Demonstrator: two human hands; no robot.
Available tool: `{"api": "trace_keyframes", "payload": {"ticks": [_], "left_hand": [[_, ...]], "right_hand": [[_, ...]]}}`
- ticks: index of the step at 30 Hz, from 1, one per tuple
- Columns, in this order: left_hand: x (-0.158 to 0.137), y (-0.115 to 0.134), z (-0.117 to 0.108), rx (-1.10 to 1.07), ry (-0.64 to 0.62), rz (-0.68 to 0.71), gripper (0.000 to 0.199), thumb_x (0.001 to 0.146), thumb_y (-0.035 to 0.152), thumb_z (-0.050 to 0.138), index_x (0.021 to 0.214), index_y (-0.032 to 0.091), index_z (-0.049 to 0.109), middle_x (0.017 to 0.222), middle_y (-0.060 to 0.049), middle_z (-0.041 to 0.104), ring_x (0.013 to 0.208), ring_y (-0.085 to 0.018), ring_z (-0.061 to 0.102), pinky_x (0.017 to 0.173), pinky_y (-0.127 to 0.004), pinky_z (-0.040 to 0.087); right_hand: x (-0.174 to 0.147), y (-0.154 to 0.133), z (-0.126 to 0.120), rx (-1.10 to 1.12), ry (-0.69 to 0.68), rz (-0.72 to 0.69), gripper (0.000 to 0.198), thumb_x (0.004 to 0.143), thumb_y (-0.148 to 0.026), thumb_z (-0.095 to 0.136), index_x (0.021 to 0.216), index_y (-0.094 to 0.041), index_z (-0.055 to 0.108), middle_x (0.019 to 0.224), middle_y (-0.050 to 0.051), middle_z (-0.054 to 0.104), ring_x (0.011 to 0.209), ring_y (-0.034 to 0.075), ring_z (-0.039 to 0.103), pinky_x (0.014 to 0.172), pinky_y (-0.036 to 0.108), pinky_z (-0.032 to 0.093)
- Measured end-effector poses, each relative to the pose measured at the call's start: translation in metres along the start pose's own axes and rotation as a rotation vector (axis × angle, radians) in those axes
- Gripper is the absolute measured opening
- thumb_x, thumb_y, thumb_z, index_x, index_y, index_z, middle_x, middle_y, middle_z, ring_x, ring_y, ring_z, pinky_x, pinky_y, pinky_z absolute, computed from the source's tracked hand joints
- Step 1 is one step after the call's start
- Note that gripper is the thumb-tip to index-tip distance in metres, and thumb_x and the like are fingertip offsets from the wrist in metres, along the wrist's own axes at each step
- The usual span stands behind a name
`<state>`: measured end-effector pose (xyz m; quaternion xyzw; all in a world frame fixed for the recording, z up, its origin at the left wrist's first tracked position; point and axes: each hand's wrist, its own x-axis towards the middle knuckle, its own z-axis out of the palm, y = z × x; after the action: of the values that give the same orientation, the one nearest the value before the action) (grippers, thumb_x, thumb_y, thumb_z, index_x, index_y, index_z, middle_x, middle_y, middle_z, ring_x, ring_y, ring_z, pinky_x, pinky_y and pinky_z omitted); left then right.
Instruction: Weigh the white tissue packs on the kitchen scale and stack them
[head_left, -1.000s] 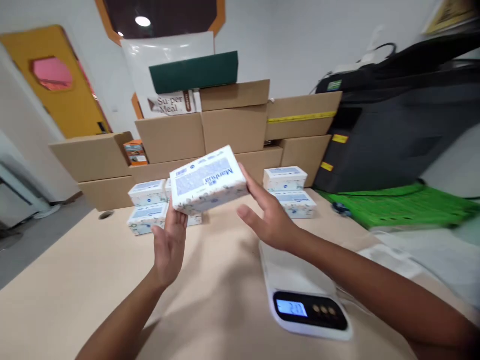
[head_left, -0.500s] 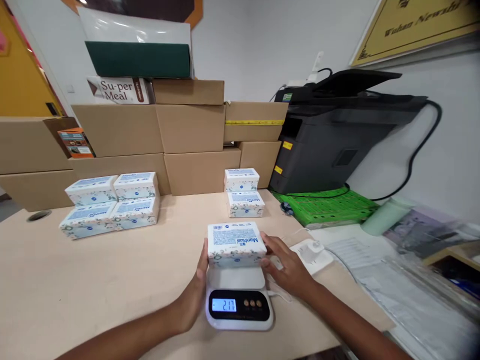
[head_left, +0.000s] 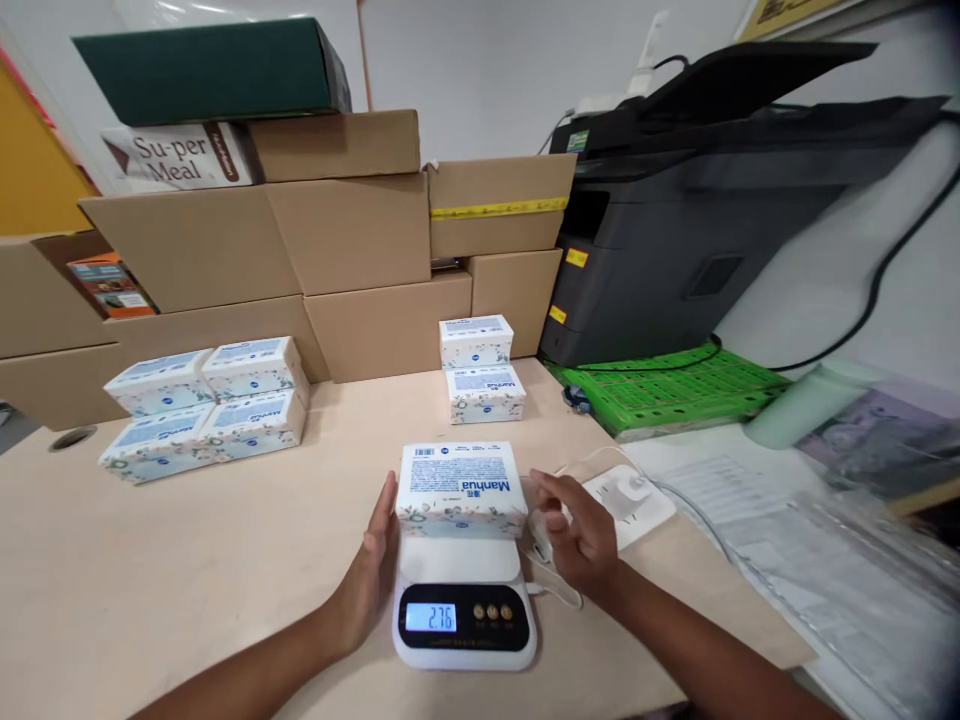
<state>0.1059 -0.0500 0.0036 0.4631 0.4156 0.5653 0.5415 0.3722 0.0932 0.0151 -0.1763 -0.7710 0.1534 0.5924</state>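
Observation:
A white tissue pack (head_left: 460,490) with blue print and a floral lower edge rests on the back of a white digital scale (head_left: 459,562). The scale's lit display reads 2.76. My left hand (head_left: 364,575) is just left of the pack, fingers stretched out and apart from it. To the right, my right hand (head_left: 577,530) hovers with its fingers loosely curled and spread, a small gap from the pack. Behind the scale stand two more tissue packs (head_left: 486,395), one on top of the other. At the left, several like packs (head_left: 251,425) are stacked two high.
Cardboard boxes (head_left: 360,235) form a wall at the back of the table (head_left: 225,560). A dark printer (head_left: 675,240) stands on a green plastic pallet (head_left: 660,390) at right. A white power strip (head_left: 637,505) and its cables lie beside my right hand, near a pale green cylinder (head_left: 810,405).
Both hands have let go of the tissue pack and drawn slightly outward. The scale's reading has gone from 2.17 to 2.76. My view has shifted closer and downward.

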Motion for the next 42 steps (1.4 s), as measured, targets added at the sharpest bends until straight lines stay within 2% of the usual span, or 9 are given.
{"api": "trace_keyframes", "payload": {"ticks": [2,4,8,11,17,26,32,39,42], "left_hand": [[0.003,0.001,0.0,-0.031,-0.001,0.0,0.09,0.099,0.086,0.026,0.176,0.045,0.002,0.188,0.003,0.007,0.174,-0.032,0.006,0.14,-0.06,0.003],[0.006,0.005,0.002,-0.033,-0.014,0.002,0.088,0.1,0.085,0.025,0.176,0.046,0.003,0.188,0.003,0.012,0.174,-0.031,0.008,0.141,-0.058,0.006],[0.007,0.017,0.009,0.003,-0.08,0.0,0.088,0.1,0.084,0.026,0.176,0.044,0.009,0.187,0.004,0.013,0.174,-0.033,0.009,0.141,-0.055,0.012],[0.005,0.019,0.01,0.037,-0.113,0.021,0.086,0.104,0.078,0.031,0.177,0.04,0.01,0.187,0.001,0.017,0.174,-0.033,0.009,0.142,-0.055,0.012],[0.003,0.021,0.007,0.169,-0.116,0.014,0.079,0.109,0.066,0.037,0.177,0.036,0.012,0.186,-0.001,0.019,0.174,-0.032,0.008,0.143,-0.053,0.01],[0.007,0.019,0.013,0.051,-0.039,0.019,0.086,0.103,0.078,0.036,0.177,0.037,0.019,0.186,-0.002,0.021,0.173,-0.033,0.012,0.142,-0.053,0.013],[0.009,0.022,0.016,0.065,-0.037,0.027,0.085,0.103,0.079,0.033,0.176,0.038,0.021,0.185,-0.002,0.025,0.172,-0.033,0.02,0.141,-0.052,0.019],[0.01,0.018,0.015,0.068,0.021,0.038,0.089,0.101,0.081,0.04,0.176,0.037,0.023,0.184,-0.005,0.028,0.172,-0.034,0.018,0.142,-0.056,0.014],[0.01,0.012,0.011,0.049,0.099,0.014,0.094,0.097,0.084,0.045,0.176,0.039,0.019,0.186,-0.004,0.022,0.173,-0.034,0.016,0.141,-0.059,0.015]], "right_hand": [[0.001,-0.002,0.002,0.062,0.038,0.177,0.043,0.11,-0.047,0.056,0.15,-0.033,0.063,0.113,0.013,0.079,0.097,0.027,0.079,0.077,0.043,0.068],[0.004,-0.004,0.003,0.168,0.018,0.418,0.053,0.108,-0.056,0.058,0.155,-0.033,0.059,0.145,0.016,0.071,0.13,0.032,0.073,0.1,0.052,0.066],[0.008,-0.013,0.001,0.431,-0.266,0.784,0.07,0.103,-0.064,0.064,0.164,-0.034,0.05,0.166,0.013,0.057,0.151,0.034,0.059,0.122,0.059,0.053],[0.009,-0.019,-0.001,0.483,-0.399,0.791,0.082,0.1,-0.059,0.072,0.171,-0.037,0.038,0.172,0.009,0.05,0.155,0.033,0.054,0.128,0.061,0.045],[0.002,-0.019,-0.002,0.508,-0.404,0.801,0.086,0.099,-0.057,0.074,0.173,-0.039,0.032,0.177,0.009,0.042,0.159,0.033,0.049,0.13,0.06,0.042],[-0.012,-0.012,0.0,0.436,-0.257,0.815,0.092,0.099,-0.066,0.069,0.175,-0.041,0.023,0.185,0.008,0.021,0.17,0.031,0.026,0.135,0.065,0.029],[-0.006,-0.011,-0.003,0.41,-0.148,0.764,0.088,0.101,-0.072,0.06,0.175,-0.044,0.021,0.185,0.006,0.023,0.17,0.03,0.025,0.134,0.064,0.034],[0.002,-0.011,-0.005,0.444,-0.065,0.835,0.093,0.1,-0.075,0.059,0.176,-0.039,0.02,0.185,0.008,0.019,0.171,0.029,0.022,0.137,0.061,0.028],[0.002,-0.009,-0.007,0.436,-0.062,0.884,0.095,0.1,-0.077,0.057,0.176,-0.04,0.016,0.186,0.007,0.016,0.171,0.028,0.019,0.137,0.059,0.028]]}}
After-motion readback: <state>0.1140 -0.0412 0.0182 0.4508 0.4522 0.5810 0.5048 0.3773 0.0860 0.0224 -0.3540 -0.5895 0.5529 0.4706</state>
